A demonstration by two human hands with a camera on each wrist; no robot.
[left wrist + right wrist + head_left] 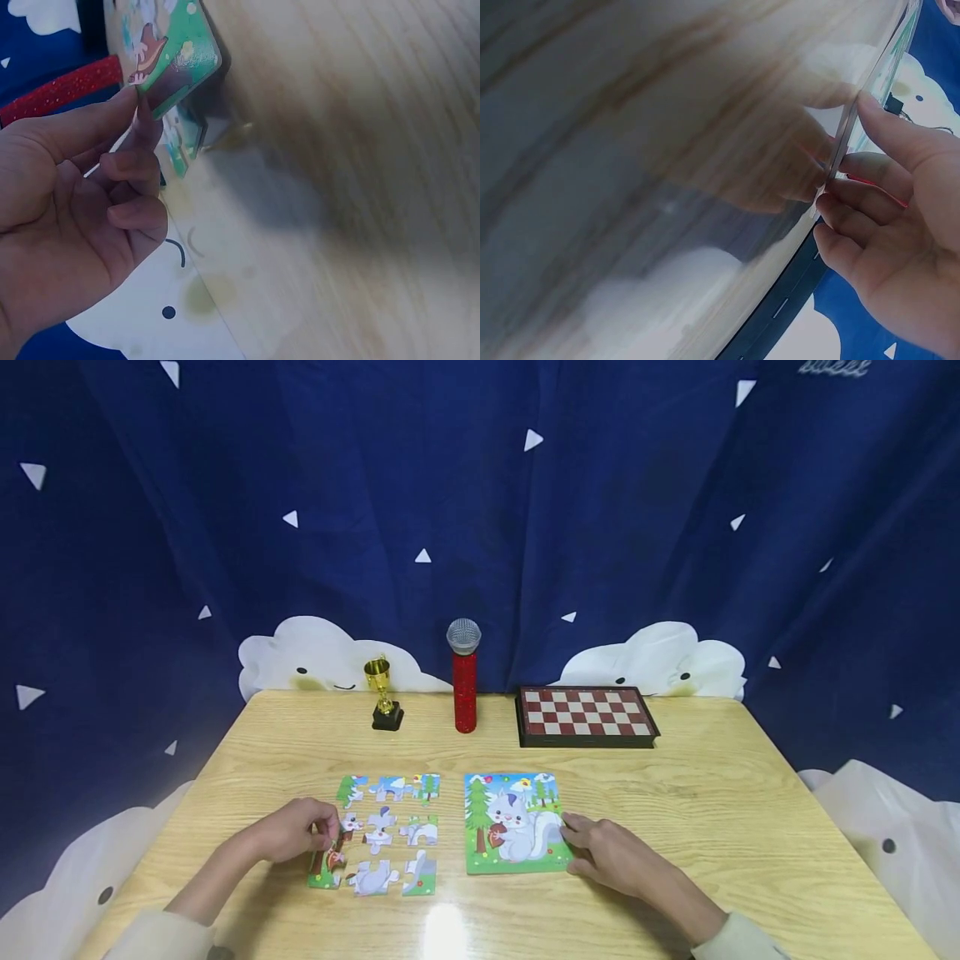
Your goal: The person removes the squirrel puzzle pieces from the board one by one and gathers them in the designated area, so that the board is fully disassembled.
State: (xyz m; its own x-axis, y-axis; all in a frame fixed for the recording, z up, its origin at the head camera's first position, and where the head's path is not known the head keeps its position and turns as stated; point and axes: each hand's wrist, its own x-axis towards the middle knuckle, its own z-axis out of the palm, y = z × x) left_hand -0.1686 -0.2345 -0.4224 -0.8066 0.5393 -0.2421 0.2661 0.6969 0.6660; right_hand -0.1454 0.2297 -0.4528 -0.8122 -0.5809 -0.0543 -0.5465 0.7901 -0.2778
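My left hand (303, 828) is at the left side of a loose group of squirrel jigsaw pieces. Its thumb and a finger pinch the edge of a puzzle piece (180, 64) with green ground and a brown acorn, while the other fingers curl loosely. Spaced-out puzzle pieces (372, 878) lie to the right of that hand in rough rows. Further right is a square squirrel picture (517, 827), whole and flat on the table. My right hand (607, 852) touches its right edge, with thumb and fingertips resting along the side (847, 135).
Behind the puzzles, a gold trophy cup (378, 677) on a black base, a red microphone (465, 689) and a checkered game board (587, 716) line the far part of the wooden table (690, 793). A dark blue curtain (420, 485) hangs behind it.
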